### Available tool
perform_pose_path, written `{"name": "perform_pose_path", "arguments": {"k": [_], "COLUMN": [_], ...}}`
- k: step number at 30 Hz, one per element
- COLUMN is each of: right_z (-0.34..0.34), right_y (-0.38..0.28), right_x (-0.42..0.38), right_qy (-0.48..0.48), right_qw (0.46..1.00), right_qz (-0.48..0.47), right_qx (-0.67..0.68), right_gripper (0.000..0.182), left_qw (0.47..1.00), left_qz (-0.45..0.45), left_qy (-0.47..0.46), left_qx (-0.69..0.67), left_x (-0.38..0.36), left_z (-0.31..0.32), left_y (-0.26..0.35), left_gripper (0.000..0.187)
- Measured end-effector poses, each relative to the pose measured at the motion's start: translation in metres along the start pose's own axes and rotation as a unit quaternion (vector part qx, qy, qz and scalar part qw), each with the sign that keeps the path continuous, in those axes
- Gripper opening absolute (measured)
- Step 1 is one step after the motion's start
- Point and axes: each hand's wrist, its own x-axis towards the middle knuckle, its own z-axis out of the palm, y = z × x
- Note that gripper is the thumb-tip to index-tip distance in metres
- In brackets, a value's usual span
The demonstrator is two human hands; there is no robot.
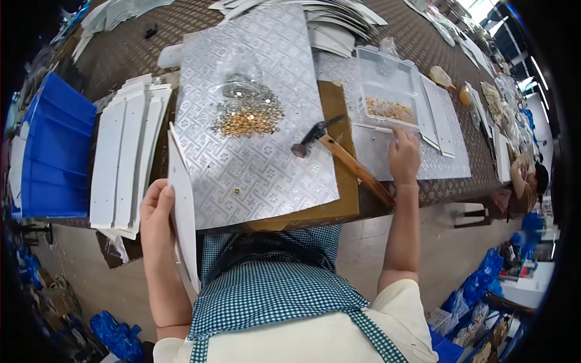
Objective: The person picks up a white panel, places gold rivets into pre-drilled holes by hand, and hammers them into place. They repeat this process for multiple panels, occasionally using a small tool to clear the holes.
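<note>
White panel is gripped by the left hand, the thumb being laid along its side; it is held steeply on edge at the near side of the tabletop, left of the checked apron. The right hand is placed at the near edge of the clear plastic box, with the fingertips at or just beside it; whether anything is pinched there cannot be told. Gold-coloured bits are contained in the box. Between the hands, a silver patterned sheet is spread partly over a brown board. On the sheet, small gold and silver metal pieces are heaped, and a single gold piece is seen lying apart, nearer the person. A hammer is laid with its head over the sheet and its wooden handle pointed toward the right forearm. Stacked white strips are set left of the sheet, beside a blue bin.
</note>
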Motion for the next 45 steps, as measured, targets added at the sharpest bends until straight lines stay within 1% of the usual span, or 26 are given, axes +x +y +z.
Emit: {"name": "perform_pose_path", "arguments": {"k": [1,2,3,4,5,6,7,8,9,10,13,14,15,17,19,21,22,29,32,34,36,38,40,42,44,45], "right_z": [-0.001,-0.004,-0.003,0.004,-0.001,-0.003,-0.006,-0.008,-0.017,-0.031,-0.071,-0.090,-0.108,-0.132,-0.126,-0.126,-0.126,-0.128,-0.130,-0.132,-0.132,-0.126,-0.114,-0.100,-0.094,-0.092], "right_y": [-0.001,-0.005,-0.003,0.009,0.010,0.012,0.007,0.003,-0.016,-0.044,-0.104,-0.133,-0.164,-0.206,-0.239,-0.256,-0.263,-0.266,-0.262,-0.259,-0.255,-0.251,-0.246,-0.244,-0.238,-0.234], "right_x": [0.000,0.002,0.003,0.003,0.003,0.001,-0.007,-0.010,-0.014,-0.022,-0.047,-0.056,-0.061,-0.062,-0.058,-0.060,-0.059,-0.061,-0.062,-0.062,-0.061,-0.060,-0.061,-0.063,-0.067,-0.069], "right_qy": [-0.009,-0.017,-0.057,-0.024,-0.047,-0.037,-0.013,0.008,0.033,0.052,0.030,0.011,-0.007,-0.085,-0.023,-0.054,-0.045,-0.070,-0.073,-0.073,-0.091,-0.117,-0.260,-0.269,-0.262,-0.251], "right_qw": [1.000,0.999,0.998,0.999,0.998,0.997,0.996,0.994,0.971,0.924,0.841,0.858,0.871,0.848,0.800,0.786,0.780,0.780,0.789,0.796,0.798,0.791,0.731,0.716,0.696,0.691], "right_qz": [-0.012,-0.031,0.010,-0.042,-0.046,-0.073,-0.064,-0.050,0.014,0.082,0.056,0.007,-0.041,-0.143,-0.266,-0.273,-0.281,-0.279,-0.277,-0.269,-0.259,-0.241,-0.127,-0.117,-0.118,-0.084], "right_qx": [-0.012,-0.017,0.018,0.006,0.011,0.009,0.055,0.097,0.238,0.369,0.537,0.514,0.489,0.504,0.538,0.552,0.557,0.556,0.543,0.537,0.537,0.550,0.618,0.634,0.658,0.673], "right_gripper": [0.028,0.027,0.025,0.022,0.020,0.018,0.018,0.017,0.018,0.018,0.019,0.020,0.020,0.023,0.026,0.029,0.030,0.030,0.031,0.030,0.029,0.022,0.018,0.016,0.016,0.016], "left_qw": [1.000,0.998,0.997,0.986,0.978,0.947,0.937,0.912,0.881,0.882,0.835,0.853,0.849,0.842,0.854,0.870,0.880,0.880,0.911,0.923,0.968,0.999,0.997,0.994,0.995,0.996], "left_qz": [-0.025,-0.041,-0.043,-0.032,-0.079,-0.027,-0.065,-0.077,-0.092,-0.094,-0.091,-0.102,-0.109,-0.119,-0.119,-0.109,-0.099,-0.078,-0.081,-0.078,-0.115,0.001,0.058,0.049,0.008,-0.003], "left_qy": [0.008,-0.031,-0.045,-0.112,-0.145,-0.254,-0.250,-0.294,-0.340,-0.313,-0.402,-0.359,-0.368,-0.385,-0.361,-0.345,-0.342,-0.355,-0.328,-0.297,-0.143,0.028,-0.002,-0.016,-0.026,-0.020], "left_qx": [-0.018,-0.022,-0.042,-0.119,-0.129,-0.197,-0.235,-0.276,-0.316,-0.340,-0.366,-0.365,-0.362,-0.358,-0.355,-0.335,-0.316,-0.305,-0.235,-0.232,-0.173,-0.038,0.041,0.095,0.095,0.087], "left_x": [-0.001,0.001,-0.001,0.000,0.004,0.007,0.004,0.007,0.011,0.002,0.003,-0.004,-0.006,-0.007,-0.015,-0.019,-0.021,-0.022,-0.021,-0.017,-0.023,-0.035,-0.031,-0.034,-0.036,-0.036], "left_z": [0.003,0.000,0.011,0.011,0.006,0.001,0.006,0.003,0.000,0.005,0.010,0.015,0.017,0.021,0.022,0.020,0.020,0.018,0.016,0.009,0.004,0.030,0.011,0.007,0.006,0.005], "left_y": [0.001,0.000,0.008,0.006,0.009,-0.001,0.006,0.003,-0.003,-0.003,-0.009,-0.007,-0.007,-0.007,-0.010,-0.010,-0.008,-0.005,-0.006,-0.010,-0.001,0.017,0.013,0.029,0.037,0.037], "left_gripper": [0.019,0.021,0.023,0.025,0.028,0.029,0.029,0.028,0.028,0.029,0.033,0.033,0.034,0.037,0.039,0.041,0.042,0.041,0.039,0.034,0.023,0.019,0.022,0.023,0.024,0.024]}}
